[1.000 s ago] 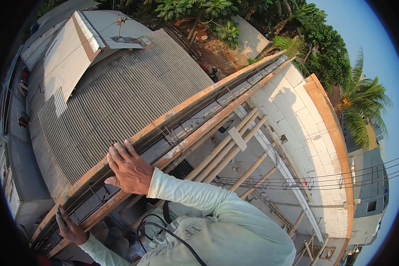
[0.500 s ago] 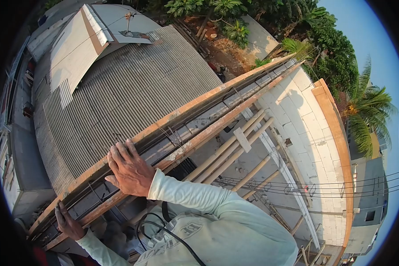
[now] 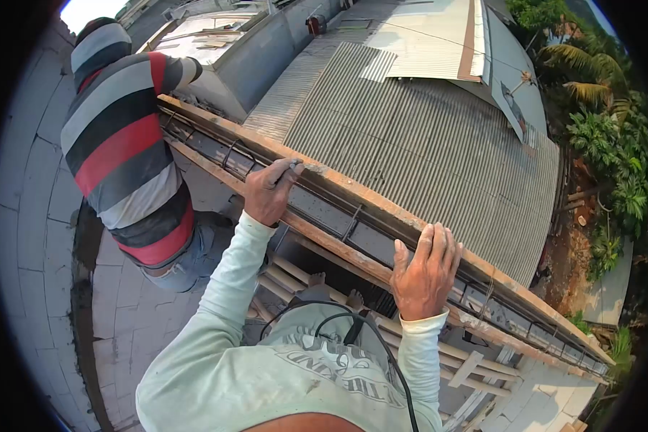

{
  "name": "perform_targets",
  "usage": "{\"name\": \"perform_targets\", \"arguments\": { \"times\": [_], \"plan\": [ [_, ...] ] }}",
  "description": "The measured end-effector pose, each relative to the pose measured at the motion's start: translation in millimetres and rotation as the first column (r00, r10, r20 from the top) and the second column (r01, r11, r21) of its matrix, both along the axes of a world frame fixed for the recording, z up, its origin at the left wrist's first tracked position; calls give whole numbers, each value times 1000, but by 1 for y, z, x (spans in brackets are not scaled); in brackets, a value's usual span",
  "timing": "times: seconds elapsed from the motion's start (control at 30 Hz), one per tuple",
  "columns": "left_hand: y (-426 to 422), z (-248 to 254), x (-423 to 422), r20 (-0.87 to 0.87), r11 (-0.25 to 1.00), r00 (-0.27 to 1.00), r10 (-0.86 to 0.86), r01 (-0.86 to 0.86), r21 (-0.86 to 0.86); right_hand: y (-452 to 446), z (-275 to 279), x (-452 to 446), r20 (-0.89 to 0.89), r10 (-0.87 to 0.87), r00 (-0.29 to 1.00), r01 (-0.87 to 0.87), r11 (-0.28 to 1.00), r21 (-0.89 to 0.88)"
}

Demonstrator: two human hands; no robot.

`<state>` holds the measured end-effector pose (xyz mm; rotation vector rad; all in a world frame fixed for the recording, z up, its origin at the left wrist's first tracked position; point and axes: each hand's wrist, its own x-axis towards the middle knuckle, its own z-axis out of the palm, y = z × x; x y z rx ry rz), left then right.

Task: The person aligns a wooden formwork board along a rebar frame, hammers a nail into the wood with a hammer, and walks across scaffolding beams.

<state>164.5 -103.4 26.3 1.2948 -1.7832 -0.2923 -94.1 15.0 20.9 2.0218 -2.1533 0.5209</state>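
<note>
Two long wooden formwork boards run across the view, with steel rebar point(image 3: 353, 222) in the trough between them. My left hand point(image 3: 268, 194) is closed at the top edge of the far board point(image 3: 345, 186), its fingers curled over the wood. Further right, my right hand point(image 3: 426, 277) rests with fingers stretched onto the same board, the thumb apart. Below both wrists passes the near board point(image 3: 338, 248). What the fingertips touch on the far side is hidden.
A co-worker in a striped shirt point(image 3: 126, 144) leans over the boards at left. Beyond lies a corrugated roof point(image 3: 410, 144). Bamboo poles point(image 3: 446, 349) and a drop are under the near board. Pale block walls point(image 3: 43, 252) stand at left; a black cable point(image 3: 381, 342) hangs over my chest.
The view has swung left, bringing the co-worker into sight. My left hand has gone from extended fingers to a curled grip on the board. My right hand still lies on the far board.
</note>
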Motion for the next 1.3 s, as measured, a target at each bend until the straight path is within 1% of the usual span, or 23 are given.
{"name": "perform_targets", "arguments": {
  "times": [0.03, 0.07, 0.13, 0.17, 0.2, 0.23, 0.33, 0.4, 0.53, 0.73, 0.8, 0.93, 0.97, 1.07, 1.1, 1.3],
  "plan": [
    [0, -3, 4, -19, 998, 1000, -16, 17, 53, 1, -2, 2, -21, 4, 1000, -3, 1000, 8],
    [-1, -5, 4, -14, 1000, 1000, -27, 26, -8, 1, -4, 3, -48, -16, 999, 17, 1000, 15],
    [-1, -4, 6, 52, 999, 999, -7, 9, -42, 0, -8, 3, -72, -24, 997, 26, 999, 28],
    [-2, -7, 7, 59, 998, 998, -1, 5, -70, 1, -8, 3, -57, 11, 998, -10, 1000, 18],
    [-4, -11, 8, 65, 995, 998, -4, 11, -96, 0, -8, 4, -70, -8, 998, 10, 1000, 29],
    [-3, -11, 9, 77, 995, 997, 15, -7, -95, 0, -9, 4, -86, -32, 996, 37, 998, 48],
    [-2, -8, 6, 69, 1000, 998, 6, -5, -18, 0, -7, 3, -76, -25, 997, 30, 998, 57],
    [-2, -8, 6, 32, 1000, 999, -8, 8, -18, 1, -7, 2, -65, -21, 998, 25, 998, 62],
    [-1, -7, 6, 84, 1000, 996, 9, -7, -17, 0, -5, 1, -55, -5, 998, 8, 998, 59],
    [-1, -9, 5, 85, 1000, 996, -1, 2, -8, 1, -4, 0, -63, 6, 998, -2, 997, 71],
    [0, -7, 4, 88, 1000, 996, 4, -5, 19, 1, -2, -1, -56, 8, 998, -3, 997, 76],
    [0, -5, 4, 114, 1000, 993, -7, 5, 14, 1, -2, -3, -49, 29, 998, -23, 993, 114],
    [-2, -10, 5, 126, 1000, 992, -7, 9, -17, 0, -1, -2, -71, 21, 997, -14, 994, 107],
    [0, -8, 3, 119, 999, 993, 5, -10, 42, -1, 0, -1, -87, 14, 996, -4, 993, 120],
    [-1, -9, 3, 136, 1000, 991, 5, -8, 22, -1, 2, 0, -87, 15, 996, -5, 993, 116],
    [-3, -8, 2, 135, 999, 990, -27, 24, 23, -1, -1, -1, -116, 16, 993, -1, 991, 131]
  ]
}}
